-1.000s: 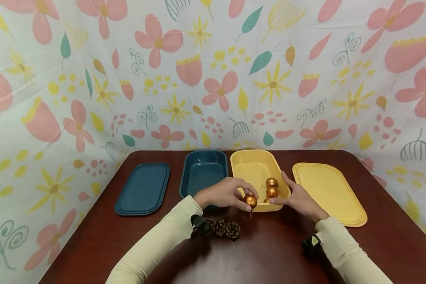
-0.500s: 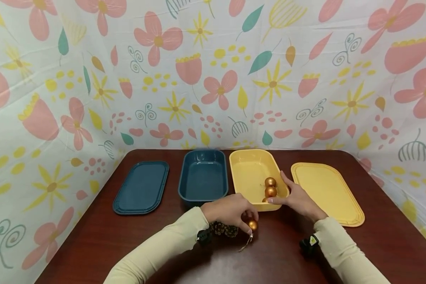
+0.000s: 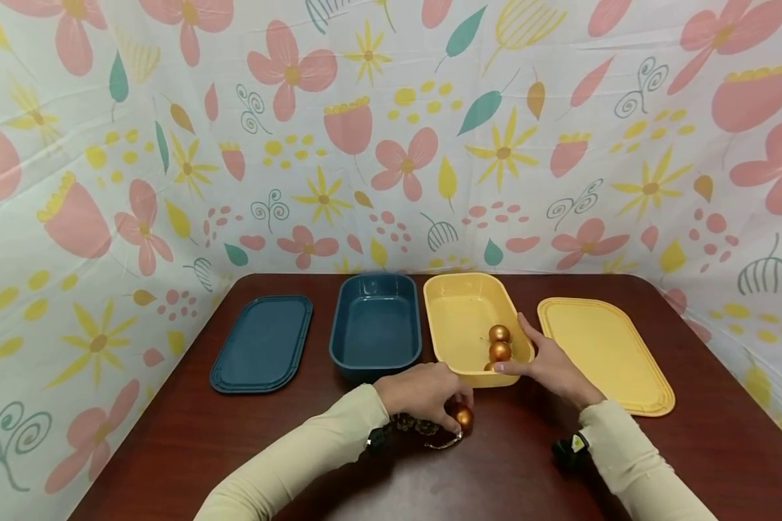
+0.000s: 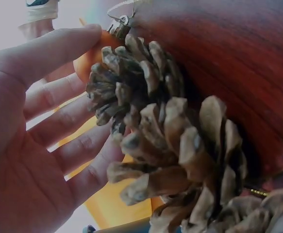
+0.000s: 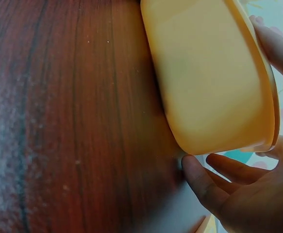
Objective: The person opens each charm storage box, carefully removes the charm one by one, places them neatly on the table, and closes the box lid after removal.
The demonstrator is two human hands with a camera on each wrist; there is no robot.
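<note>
My left hand (image 3: 423, 391) pinches a shiny gold bauble (image 3: 461, 417) low over the table, just in front of the yellow container. The bauble's string loop trails to the left on the tabletop. Pine cones (image 4: 199, 150) lie beside that hand, filling much of the left wrist view; in the head view the hand and wrist partly hide them. My right hand (image 3: 557, 369) grips the near right corner of the yellow container (image 3: 452, 329), with the thumb at the front rim and fingers along the side. Inside it, more gold baubles (image 3: 499, 352) line the right wall, the nearest one partly hidden.
Left of the yellow container stands a deep blue container (image 3: 374, 325). A blue lid (image 3: 262, 344) lies at the far left and a yellow lid (image 3: 602, 354) at the right. A flower-printed cloth (image 3: 391, 145) hangs behind the dark red table (image 3: 508, 463).
My left hand has brought the bauble from the yellow container's front rim down toward the table, near the pine cones. The right hand stays at the container's corner.
</note>
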